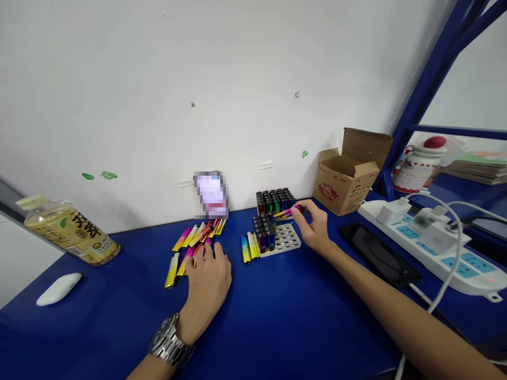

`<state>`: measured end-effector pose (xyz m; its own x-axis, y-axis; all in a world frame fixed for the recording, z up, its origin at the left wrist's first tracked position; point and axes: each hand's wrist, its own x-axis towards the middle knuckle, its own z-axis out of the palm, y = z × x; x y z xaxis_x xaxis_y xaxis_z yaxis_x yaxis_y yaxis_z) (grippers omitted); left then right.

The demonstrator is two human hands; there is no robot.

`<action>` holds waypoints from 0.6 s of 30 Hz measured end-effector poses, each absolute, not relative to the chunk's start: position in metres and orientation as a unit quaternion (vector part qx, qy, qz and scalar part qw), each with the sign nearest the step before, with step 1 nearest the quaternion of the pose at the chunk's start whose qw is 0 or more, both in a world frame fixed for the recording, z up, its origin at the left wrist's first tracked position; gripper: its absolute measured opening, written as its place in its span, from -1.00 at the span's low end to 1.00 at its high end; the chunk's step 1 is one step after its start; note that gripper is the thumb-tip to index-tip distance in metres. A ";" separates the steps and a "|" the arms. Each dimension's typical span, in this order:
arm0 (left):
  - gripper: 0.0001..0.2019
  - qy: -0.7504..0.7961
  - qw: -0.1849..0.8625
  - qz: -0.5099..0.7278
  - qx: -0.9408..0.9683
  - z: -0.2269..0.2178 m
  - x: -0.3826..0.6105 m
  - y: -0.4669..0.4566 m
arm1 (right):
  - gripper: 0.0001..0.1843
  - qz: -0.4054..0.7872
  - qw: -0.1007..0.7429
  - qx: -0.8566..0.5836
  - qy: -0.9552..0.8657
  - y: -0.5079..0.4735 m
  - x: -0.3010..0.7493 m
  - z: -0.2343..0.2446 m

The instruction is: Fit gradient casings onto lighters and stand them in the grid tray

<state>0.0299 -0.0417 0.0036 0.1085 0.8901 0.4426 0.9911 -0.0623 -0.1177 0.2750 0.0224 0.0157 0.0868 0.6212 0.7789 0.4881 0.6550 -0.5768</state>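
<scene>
Several yellow, pink and red lighters [198,237] lie in a loose pile on the blue table [277,316]. My left hand [208,277] rests palm down on the near edge of that pile, fingers bent over a few lighters. My right hand [315,224] pinches a pink and yellow lighter [285,213] and holds it over a white grid tray [285,238]. The tray's left part is filled with upright lighters [264,229]. A second full block of upright lighters [274,200] stands behind it near the wall.
An open cardboard box [348,177] stands at the back right. A black phone [378,253] and a white power strip [435,243] with cables lie to the right. A tea bottle [69,229] lies at the left, a white mouse [59,288] near it.
</scene>
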 end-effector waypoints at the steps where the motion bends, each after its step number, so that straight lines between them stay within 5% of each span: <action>1: -0.65 -0.654 0.192 -0.114 -0.722 0.004 0.030 -0.042 | -0.79 0.062 0.588 -0.408 -0.695 0.025 0.278 0.014; 6: -0.64 -0.592 0.157 -0.130 -0.779 0.003 0.032 -0.044 | -0.70 0.070 0.475 -0.375 -0.793 0.031 0.279 0.007; 12: -0.72 -0.612 0.137 -0.139 -0.767 0.001 0.030 -0.040 | -0.75 0.068 0.433 -0.382 -0.814 0.034 0.278 0.010; 18: -0.71 -0.632 0.009 -0.151 -0.760 0.011 0.027 -0.037 | -0.83 0.029 0.357 -0.369 -0.857 0.036 0.279 0.016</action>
<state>0.0275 -0.0368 0.0108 0.1545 0.9583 0.2403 0.9636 -0.1999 0.1774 0.2794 0.0358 0.0159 -0.4717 0.6543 0.5911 0.6123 0.7254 -0.3144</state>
